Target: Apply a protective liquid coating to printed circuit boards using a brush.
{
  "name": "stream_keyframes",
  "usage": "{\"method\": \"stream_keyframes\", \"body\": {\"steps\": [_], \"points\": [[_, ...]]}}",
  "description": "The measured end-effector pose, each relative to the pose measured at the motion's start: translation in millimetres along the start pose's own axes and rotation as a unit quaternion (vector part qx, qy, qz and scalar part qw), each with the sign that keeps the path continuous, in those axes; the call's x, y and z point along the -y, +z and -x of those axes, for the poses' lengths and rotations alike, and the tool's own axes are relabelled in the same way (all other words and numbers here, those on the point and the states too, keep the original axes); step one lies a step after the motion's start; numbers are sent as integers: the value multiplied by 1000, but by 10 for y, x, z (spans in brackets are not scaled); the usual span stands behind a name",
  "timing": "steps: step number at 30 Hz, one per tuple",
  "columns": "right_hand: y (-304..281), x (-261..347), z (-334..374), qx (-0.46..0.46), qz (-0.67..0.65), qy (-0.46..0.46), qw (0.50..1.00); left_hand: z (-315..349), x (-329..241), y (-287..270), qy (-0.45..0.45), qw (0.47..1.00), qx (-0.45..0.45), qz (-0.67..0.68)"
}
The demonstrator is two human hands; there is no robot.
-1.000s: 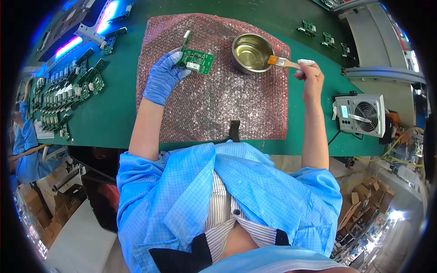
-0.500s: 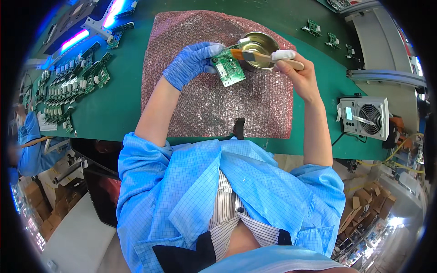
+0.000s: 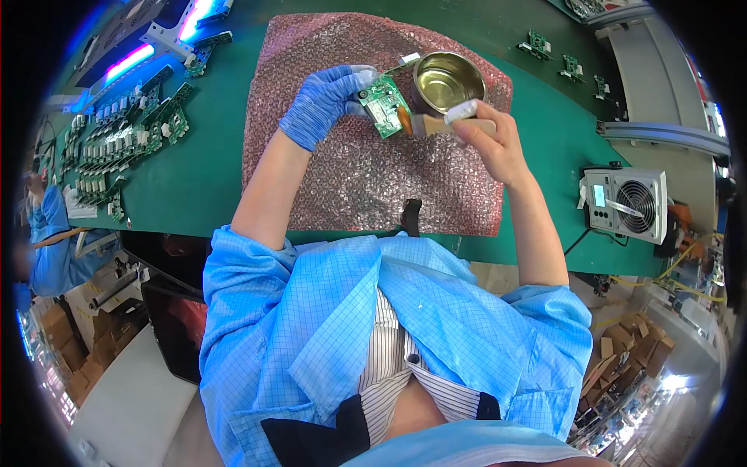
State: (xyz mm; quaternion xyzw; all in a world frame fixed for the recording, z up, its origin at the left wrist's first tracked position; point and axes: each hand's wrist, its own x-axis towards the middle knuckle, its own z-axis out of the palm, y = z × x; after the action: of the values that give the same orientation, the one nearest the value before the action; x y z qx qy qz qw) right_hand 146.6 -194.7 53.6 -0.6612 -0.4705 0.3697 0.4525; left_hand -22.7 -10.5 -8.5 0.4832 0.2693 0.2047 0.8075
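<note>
My left hand (image 3: 328,103), in a blue knit glove, pinches a green circuit board (image 3: 384,109) by its left edge above the bubble wrap. Part of the board lies hidden behind the gloved fingers. In my bare right hand (image 3: 496,144), with white covers on some fingertips, is a flat paintbrush (image 3: 436,124) with a pale wooden handle. Its orange-brown bristles point left and meet the right edge of the board, touching it as far as I can tell. Just beyond the brush stands a round metal bowl (image 3: 449,82) with clear yellowish liquid in it.
Pinkish bubble wrap (image 3: 373,187) covers the middle of the green table (image 3: 194,194). Rows of circuit boards (image 3: 117,148) stand at left below a lit bar (image 3: 129,64). A few boards (image 3: 535,45) lie far right. A fan unit (image 3: 626,204) sits at right. Another person's blue sleeve (image 3: 54,241) shows far left.
The brush has moved left and down, from over the bowl's near side to the board's right edge. The circuit board has tilted and shifted slightly left. More of the bowl shows.
</note>
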Motion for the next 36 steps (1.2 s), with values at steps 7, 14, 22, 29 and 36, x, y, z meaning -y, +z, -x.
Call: {"method": "stream_keyframes", "body": {"steps": [7,14,22,29,36], "points": [[125,43,-34,-70,-54,-63,994,1,-6,5,2,999,3,-41],[231,73,-105,-14,101,-131,986,5,-40,-3,22,996,1,-84],[147,166,-43,-49,51,-134,988,15,-74,46,25,995,8,-101],[142,91,-62,9,124,-112,986,-2,-82,-23,43,989,10,-140],[64,25,-60,-99,-74,-79,989,9,-110,-23,28,992,14,-120]]}}
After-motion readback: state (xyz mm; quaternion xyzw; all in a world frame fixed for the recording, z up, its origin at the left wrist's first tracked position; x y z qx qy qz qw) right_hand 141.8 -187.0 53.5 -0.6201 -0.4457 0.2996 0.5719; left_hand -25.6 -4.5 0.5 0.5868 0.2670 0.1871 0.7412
